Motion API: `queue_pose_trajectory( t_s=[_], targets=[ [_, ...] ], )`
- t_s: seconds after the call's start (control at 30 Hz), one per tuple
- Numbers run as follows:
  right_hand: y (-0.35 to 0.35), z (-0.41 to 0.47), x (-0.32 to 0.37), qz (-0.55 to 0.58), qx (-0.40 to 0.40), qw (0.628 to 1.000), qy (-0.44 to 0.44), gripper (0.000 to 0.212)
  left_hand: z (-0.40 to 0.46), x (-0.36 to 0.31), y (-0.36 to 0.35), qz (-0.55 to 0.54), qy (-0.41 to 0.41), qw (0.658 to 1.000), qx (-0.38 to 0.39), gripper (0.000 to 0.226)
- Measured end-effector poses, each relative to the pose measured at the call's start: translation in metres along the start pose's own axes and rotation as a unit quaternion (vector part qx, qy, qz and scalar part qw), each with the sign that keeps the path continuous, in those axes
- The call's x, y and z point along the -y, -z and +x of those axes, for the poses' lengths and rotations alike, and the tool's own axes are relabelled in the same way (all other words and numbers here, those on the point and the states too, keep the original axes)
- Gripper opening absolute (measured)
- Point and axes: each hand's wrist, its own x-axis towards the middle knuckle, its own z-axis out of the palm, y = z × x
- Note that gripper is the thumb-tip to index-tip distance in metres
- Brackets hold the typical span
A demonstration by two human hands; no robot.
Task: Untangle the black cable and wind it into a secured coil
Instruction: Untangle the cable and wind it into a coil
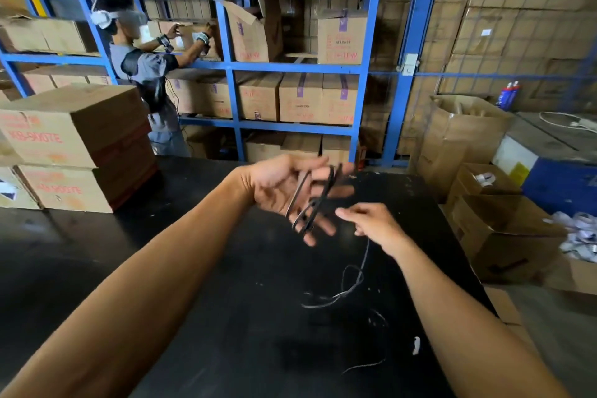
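1. Two hands work just above the middle of the frame. The left hand [284, 191] is spread, palm up, fingers apart, and serves as a former: several loops of the black cable [315, 203] lie across its palm and fingers, so the coil keeps its shape while more is added.
2. To the right and slightly lower, the right hand [371, 223] has its fingers drawn together, and the cable runs down from beneath it. It seems to be pinching and feeding the strand toward the loops, though the grip itself is hidden and blurred, so I cannot tell whether it is clamped on the cable.
3. Below the right hand, the loose tail drops to the black worktop [193, 268] and lies in slack curls at lower centre-right, hard to trace against the dark surface. A judgement: winding is under way, with a fair length left and no tie on the coil yet.
4. A small white scrap [416, 345] sits on the worktop, lower right.
5. Further out, stacked cardboard boxes [77, 145] stand at left, blue shelving [290, 68] fills the upper frame, and another person [142, 68] reaches into it at upper left.
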Motion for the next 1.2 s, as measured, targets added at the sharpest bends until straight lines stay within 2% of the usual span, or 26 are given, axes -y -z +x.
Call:
queue_pose_trajectory(
  t_s=[0.07,0.13,0.23,0.33,0.43,0.5,0.57,0.67,0.73,0.83,0.9,0.97,1.03,1.1,1.2],
  targets=[
    [0.020,0.007,0.023,-0.100,0.034,0.992,0.062,0.009,0.006,0.018,0.005,0.024,0.108,0.993,-0.036,0.058],
    [0.033,0.009,0.047,-0.193,0.051,0.973,0.116,0.005,0.013,0.032,0.008,0.060,0.172,0.979,-0.092,0.052],
    [0.041,0.001,0.073,-0.259,0.036,0.952,0.160,0.009,0.021,0.046,0.020,0.091,0.161,0.961,-0.205,0.040],
    [0.032,-0.017,0.075,-0.203,0.032,0.964,0.167,0.013,0.021,0.048,0.032,0.019,0.048,0.955,-0.294,0.041],
    [0.011,-0.032,0.053,-0.029,0.037,0.990,0.136,0.022,0.020,0.039,0.040,-0.101,-0.113,0.930,-0.336,0.034],
    [-0.004,-0.037,0.034,0.107,0.066,0.986,0.114,0.025,0.018,0.028,0.042,-0.185,-0.215,0.907,-0.310,0.034],
    [-0.021,-0.043,0.017,0.186,0.102,0.972,0.100,0.028,0.016,0.018,0.037,-0.237,-0.302,0.888,-0.252,0.032],
    [-0.045,-0.054,-0.005,0.179,0.133,0.972,0.073,0.033,0.016,0.005,0.018,-0.256,-0.363,0.876,-0.185,0.041],
    [-0.054,-0.055,-0.015,0.093,0.108,0.989,0.036,0.046,0.014,0.000,0.009,-0.246,-0.347,0.895,-0.135,0.041],
    [-0.050,-0.042,-0.019,0.025,-0.002,0.999,-0.027,0.061,0.006,0.002,0.007,-0.170,-0.261,0.949,-0.053,0.044],
    [-0.035,-0.030,-0.015,-0.037,-0.061,0.997,-0.013,0.056,0.001,0.011,0.004,-0.103,-0.176,0.979,-0.017,0.049],
    [-0.019,-0.020,0.000,-0.097,-0.051,0.994,0.022,0.041,0.001,0.025,0.000,-0.039,-0.047,0.998,-0.008,0.051],
    [-0.003,-0.013,0.022,-0.175,-0.003,0.983,0.060,0.027,0.008,0.043,0.002,0.019,0.088,0.995,-0.030,0.055],
    [0.007,-0.012,0.046,-0.253,0.028,0.961,0.103,0.029,0.013,0.058,0.005,0.093,0.169,0.978,-0.085,0.054],
    [0.012,-0.013,0.066,-0.280,0.088,0.949,0.112,0.028,0.012,0.068,0.022,0.134,0.132,0.965,-0.183,0.044]
  ],
)
